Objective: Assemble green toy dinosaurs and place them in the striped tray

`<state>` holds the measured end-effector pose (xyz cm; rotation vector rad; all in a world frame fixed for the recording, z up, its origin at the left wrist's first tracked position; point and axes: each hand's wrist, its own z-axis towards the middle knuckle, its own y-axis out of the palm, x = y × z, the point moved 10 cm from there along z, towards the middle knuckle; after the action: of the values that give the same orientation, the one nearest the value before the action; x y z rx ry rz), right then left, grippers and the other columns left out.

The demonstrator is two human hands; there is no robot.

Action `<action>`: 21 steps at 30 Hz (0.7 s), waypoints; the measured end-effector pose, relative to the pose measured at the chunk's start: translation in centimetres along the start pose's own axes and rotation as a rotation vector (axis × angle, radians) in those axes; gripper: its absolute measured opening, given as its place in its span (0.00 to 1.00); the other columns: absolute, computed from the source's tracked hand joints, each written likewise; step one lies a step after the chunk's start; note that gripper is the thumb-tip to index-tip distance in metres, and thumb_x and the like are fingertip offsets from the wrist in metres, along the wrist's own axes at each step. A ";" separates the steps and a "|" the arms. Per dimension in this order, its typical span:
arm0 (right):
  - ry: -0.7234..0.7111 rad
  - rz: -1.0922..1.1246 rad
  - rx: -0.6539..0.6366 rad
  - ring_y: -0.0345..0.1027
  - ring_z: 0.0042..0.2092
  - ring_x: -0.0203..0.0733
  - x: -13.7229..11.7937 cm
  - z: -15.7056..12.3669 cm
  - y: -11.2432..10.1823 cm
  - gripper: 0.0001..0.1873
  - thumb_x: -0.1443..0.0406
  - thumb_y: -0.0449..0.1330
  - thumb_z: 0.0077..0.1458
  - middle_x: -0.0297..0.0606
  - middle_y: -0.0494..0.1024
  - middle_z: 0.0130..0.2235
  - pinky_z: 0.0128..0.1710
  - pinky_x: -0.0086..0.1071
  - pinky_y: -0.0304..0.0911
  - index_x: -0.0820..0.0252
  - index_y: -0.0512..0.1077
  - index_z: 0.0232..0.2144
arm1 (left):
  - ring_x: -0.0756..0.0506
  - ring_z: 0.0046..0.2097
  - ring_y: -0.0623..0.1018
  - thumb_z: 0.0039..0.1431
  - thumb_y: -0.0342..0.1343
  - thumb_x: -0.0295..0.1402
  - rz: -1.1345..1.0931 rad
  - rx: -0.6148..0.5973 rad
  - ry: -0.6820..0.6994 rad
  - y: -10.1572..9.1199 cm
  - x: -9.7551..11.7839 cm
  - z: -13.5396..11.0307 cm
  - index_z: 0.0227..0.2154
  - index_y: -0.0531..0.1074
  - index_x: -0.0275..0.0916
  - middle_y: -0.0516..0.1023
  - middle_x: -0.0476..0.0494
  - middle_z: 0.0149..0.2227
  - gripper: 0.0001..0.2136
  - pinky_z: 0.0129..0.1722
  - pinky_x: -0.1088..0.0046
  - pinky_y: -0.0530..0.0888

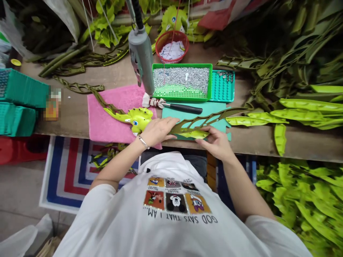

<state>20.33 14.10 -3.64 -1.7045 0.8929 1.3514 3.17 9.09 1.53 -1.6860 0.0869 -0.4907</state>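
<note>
Both my hands are on a long olive-green plastic frame with leaf-like cutouts (199, 123), which lies over a teal board (195, 112). My left hand (158, 131) presses flat on its near end, beside a yellow-green toy dinosaur head (138, 119) on a pink towel (107, 117). My right hand (214, 141) grips the frame's lower edge, by a yellow-green plastic leaf piece (194, 134). A black-handled tool (184, 108) lies just beyond my hands. A hanging grey power tool (140, 53) stands above the towel.
A green tray of small metal screws (180, 80) and a teal pegged tray (222, 85) sit behind the board. A red basket (172, 46) is farther back. Piles of green plastic parts (302, 103) fill the right, and teal stacks (21, 92) the left.
</note>
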 end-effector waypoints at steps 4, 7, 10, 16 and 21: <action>0.088 0.333 0.006 0.77 0.43 0.45 1.2 0.7 2.0 0.28 0.55 0.77 0.34 0.35 0.82 0.42 0.47 0.41 0.75 0.51 0.71 0.37 | 0.43 0.41 0.81 0.65 0.59 0.44 0.042 -0.085 -0.038 0.4 0.0 0.2 0.44 0.68 0.38 0.79 0.42 0.42 0.15 0.32 0.71 0.66; 0.092 0.473 0.067 0.77 0.44 0.44 1.5 1.2 3.6 0.31 0.53 0.76 0.35 0.33 0.81 0.44 0.46 0.39 0.75 0.47 0.69 0.42 | 0.44 0.40 0.81 0.65 0.58 0.44 0.051 -0.063 -0.044 0.0 0.0 0.3 0.44 0.69 0.38 0.79 0.43 0.39 0.14 0.31 0.72 0.64; 0.024 0.532 0.150 0.77 0.47 0.42 1.1 1.4 4.4 0.29 0.50 0.73 0.40 0.33 0.81 0.45 0.50 0.39 0.73 0.46 0.69 0.43 | 0.43 0.42 0.81 0.65 0.58 0.45 0.037 -0.022 -0.054 -0.5 -0.4 0.3 0.44 0.69 0.37 0.80 0.42 0.40 0.16 0.31 0.72 0.65; 0.230 0.511 0.000 0.78 0.33 0.44 1.2 1.9 5.1 0.22 0.45 0.66 0.48 0.36 0.82 0.34 0.31 0.39 0.76 0.52 0.73 0.37 | 0.38 0.50 0.80 0.55 0.66 0.52 -0.086 0.059 -0.012 -1.6 -0.6 -0.4 0.61 0.58 0.38 0.78 0.34 0.52 0.38 0.42 0.70 0.71; 0.597 0.429 -0.486 0.68 0.16 0.39 1.7 0.3 8.8 0.19 0.52 0.71 0.42 0.38 0.77 0.18 0.14 0.29 0.64 0.58 0.74 0.30 | 0.40 0.43 0.81 0.56 0.65 0.52 -0.017 -0.099 -0.049 -0.5 -0.1 -0.5 0.53 0.65 0.37 0.74 0.34 0.52 0.31 0.34 0.71 0.69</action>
<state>12.84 10.21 -6.61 -2.4706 1.4088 1.4288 2.79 8.79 2.00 -1.7963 0.0626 -0.4639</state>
